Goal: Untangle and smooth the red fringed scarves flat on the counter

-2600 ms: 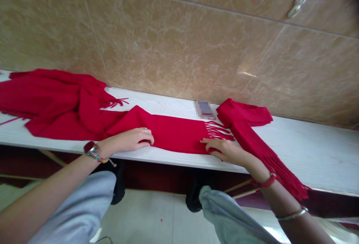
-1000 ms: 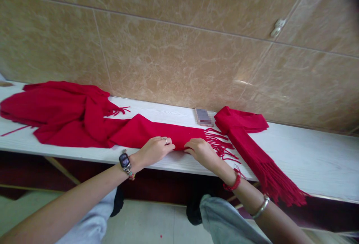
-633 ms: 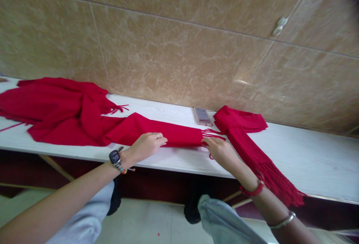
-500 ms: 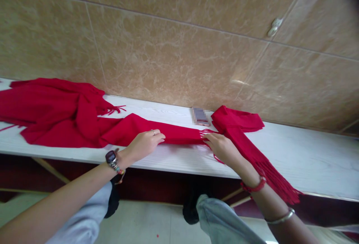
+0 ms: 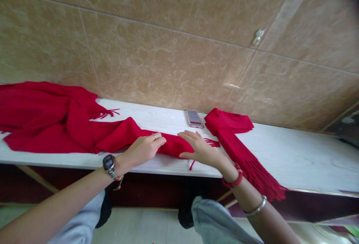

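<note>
A long red scarf point(image 5: 114, 135) stretches along the white bench, rumpled at the left and flatter toward its fringed right end. My left hand point(image 5: 144, 151) is closed on the scarf's middle stretch, fingers bent and pressed together; the fingertips are partly hidden. Over the right end, my right hand point(image 5: 200, 150) is open, fingers spread and reaching left across the cloth, with the fringe showing behind and below it. To the right lies a second red scarf point(image 5: 237, 145), folded narrow and bent at an angle, its fringe hanging over the front edge.
A phone point(image 5: 194, 119) rests near the wall behind my right hand. More red cloth point(image 5: 42, 100) with fringe is heaped at the left. The narrow white bench point(image 5: 297, 154) runs along a brown tiled wall point(image 5: 157, 61), which carries a small white hook point(image 5: 258, 37).
My right hand has let go of the fringed end, opened and moved left over the scarf. My left hand keeps its place on the cloth. The view has shifted slightly right.
</note>
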`<state>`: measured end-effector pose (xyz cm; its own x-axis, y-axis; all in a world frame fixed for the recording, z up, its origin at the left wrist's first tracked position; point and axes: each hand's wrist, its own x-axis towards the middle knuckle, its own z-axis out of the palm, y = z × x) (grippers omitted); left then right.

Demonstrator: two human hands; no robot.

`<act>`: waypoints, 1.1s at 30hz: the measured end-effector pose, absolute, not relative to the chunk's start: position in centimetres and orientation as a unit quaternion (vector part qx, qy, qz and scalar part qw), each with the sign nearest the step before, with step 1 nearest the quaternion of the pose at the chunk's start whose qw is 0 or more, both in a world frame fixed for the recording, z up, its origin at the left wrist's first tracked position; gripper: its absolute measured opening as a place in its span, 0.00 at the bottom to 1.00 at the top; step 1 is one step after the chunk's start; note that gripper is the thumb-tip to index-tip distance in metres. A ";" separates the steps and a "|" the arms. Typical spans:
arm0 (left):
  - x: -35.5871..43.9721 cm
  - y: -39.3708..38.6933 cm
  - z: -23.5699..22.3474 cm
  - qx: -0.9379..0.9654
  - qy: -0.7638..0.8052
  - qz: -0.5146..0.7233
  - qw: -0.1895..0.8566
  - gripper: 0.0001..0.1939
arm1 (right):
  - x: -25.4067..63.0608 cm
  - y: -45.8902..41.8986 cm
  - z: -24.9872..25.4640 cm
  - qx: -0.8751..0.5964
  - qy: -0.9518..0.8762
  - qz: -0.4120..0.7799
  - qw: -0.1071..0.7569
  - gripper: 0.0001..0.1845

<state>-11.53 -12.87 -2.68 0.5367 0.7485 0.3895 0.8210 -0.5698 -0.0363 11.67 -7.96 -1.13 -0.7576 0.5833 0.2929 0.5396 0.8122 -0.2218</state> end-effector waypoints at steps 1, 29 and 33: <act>-11.5 -13.0 -2.5 -0.872 -0.449 -0.162 0.105 0.13 | 11.0 -7.6 -1.4 -0.290 -0.940 0.082 0.160 0.30; -19.6 -11.3 2.4 -0.792 -0.501 -0.331 -0.112 0.09 | 11.7 -2.9 7.6 -0.347 -0.873 -0.083 0.334 0.14; -20.1 -11.4 2.6 -0.764 -0.510 -0.359 -0.165 0.10 | 11.4 -3.0 7.1 -0.360 -0.864 -0.057 0.348 0.15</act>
<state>-20.10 -11.43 2.58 0.2226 0.8977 0.3803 0.6601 -0.4258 0.6189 11.39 -3.05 7.10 -0.4997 0.5816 0.6419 0.6612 0.7349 -0.1511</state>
